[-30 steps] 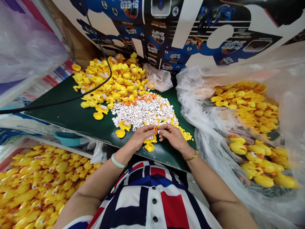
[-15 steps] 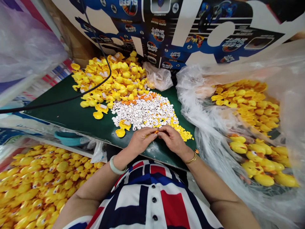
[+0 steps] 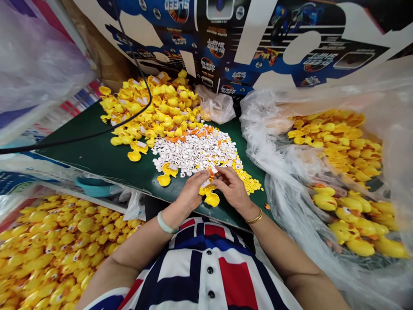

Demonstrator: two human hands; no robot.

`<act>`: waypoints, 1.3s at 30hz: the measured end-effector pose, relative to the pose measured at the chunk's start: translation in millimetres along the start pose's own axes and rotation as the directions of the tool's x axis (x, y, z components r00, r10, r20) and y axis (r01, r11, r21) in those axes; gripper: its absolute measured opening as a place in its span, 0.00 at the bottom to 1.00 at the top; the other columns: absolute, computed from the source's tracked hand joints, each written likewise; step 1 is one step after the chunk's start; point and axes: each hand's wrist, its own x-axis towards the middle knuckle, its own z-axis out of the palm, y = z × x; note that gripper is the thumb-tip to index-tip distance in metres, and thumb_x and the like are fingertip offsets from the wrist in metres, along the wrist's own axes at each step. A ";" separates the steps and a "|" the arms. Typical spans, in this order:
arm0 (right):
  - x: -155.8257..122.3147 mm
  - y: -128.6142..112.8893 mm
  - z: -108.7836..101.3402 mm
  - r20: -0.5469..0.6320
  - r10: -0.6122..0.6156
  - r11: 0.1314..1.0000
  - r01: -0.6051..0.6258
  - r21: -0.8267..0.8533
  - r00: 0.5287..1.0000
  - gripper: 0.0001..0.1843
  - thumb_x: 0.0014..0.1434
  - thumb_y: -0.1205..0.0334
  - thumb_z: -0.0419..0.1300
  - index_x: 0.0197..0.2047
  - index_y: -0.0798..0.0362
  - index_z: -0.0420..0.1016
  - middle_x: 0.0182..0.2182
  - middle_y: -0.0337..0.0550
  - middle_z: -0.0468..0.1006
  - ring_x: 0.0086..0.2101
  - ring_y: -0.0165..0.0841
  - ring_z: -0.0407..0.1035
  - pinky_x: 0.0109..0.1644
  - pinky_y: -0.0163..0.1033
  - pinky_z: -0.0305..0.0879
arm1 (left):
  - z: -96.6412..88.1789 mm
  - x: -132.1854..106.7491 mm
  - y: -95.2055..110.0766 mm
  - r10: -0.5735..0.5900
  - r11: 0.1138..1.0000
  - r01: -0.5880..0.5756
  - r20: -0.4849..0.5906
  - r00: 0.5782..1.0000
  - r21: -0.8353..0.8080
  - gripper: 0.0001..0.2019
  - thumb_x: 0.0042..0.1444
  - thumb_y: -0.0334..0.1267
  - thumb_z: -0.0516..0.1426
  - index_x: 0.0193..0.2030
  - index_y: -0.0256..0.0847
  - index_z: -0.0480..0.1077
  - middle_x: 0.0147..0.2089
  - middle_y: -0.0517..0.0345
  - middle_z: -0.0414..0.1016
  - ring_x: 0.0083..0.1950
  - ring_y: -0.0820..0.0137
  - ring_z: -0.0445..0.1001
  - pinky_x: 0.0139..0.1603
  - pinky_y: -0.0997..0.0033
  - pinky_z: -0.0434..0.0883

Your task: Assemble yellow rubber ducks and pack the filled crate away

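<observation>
My left hand (image 3: 192,191) and right hand (image 3: 231,189) are curled shut, and they pinch a little yellow rubber duck (image 3: 209,196) over the green table (image 3: 106,137). Just past them sits a heap of white eye bits (image 3: 193,151), then a big pile of yellow ducks (image 3: 155,107).

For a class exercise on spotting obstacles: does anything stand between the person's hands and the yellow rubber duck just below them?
Nothing visible does. The left hand and right hand are directly over the yellow rubber duck. The pile of white plastic pieces lies beyond the hands, not between them and the duck.
</observation>
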 end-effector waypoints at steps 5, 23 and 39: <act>3.1 1.5 2.6 0.059 0.109 0.987 -0.115 0.112 0.992 0.17 0.58 0.55 0.65 0.51 0.47 0.76 0.38 0.41 0.73 0.34 0.31 0.70 0.38 0.39 0.73 | -5.2 -1.7 -3.0 -0.004 0.997 0.002 0.017 1.000 0.082 0.15 0.39 0.39 0.72 0.33 0.35 0.76 0.32 0.57 0.80 0.33 0.72 0.76 0.40 0.71 0.70; 7.9 -5.8 14.6 -0.269 0.348 0.922 -0.277 0.269 0.898 0.20 0.64 0.45 0.55 0.51 0.50 0.68 0.29 0.37 0.75 0.27 0.31 0.71 0.35 0.39 0.72 | 7.9 -16.2 -23.6 0.206 0.978 -0.205 0.026 0.978 -0.025 0.20 0.56 0.50 0.63 0.49 0.39 0.76 0.48 0.51 0.78 0.49 0.66 0.76 0.53 0.67 0.71; 21.6 -31.5 -48.2 0.137 -0.188 0.908 0.225 -0.353 0.973 0.15 0.66 0.59 0.56 0.55 0.50 0.71 0.38 0.43 0.74 0.34 0.32 0.68 0.39 0.39 0.67 | -17.2 -6.9 6.3 -0.087 0.971 0.055 0.127 0.988 0.232 0.16 0.54 0.48 0.62 0.42 0.37 0.78 0.43 0.50 0.81 0.39 0.63 0.78 0.41 0.67 0.70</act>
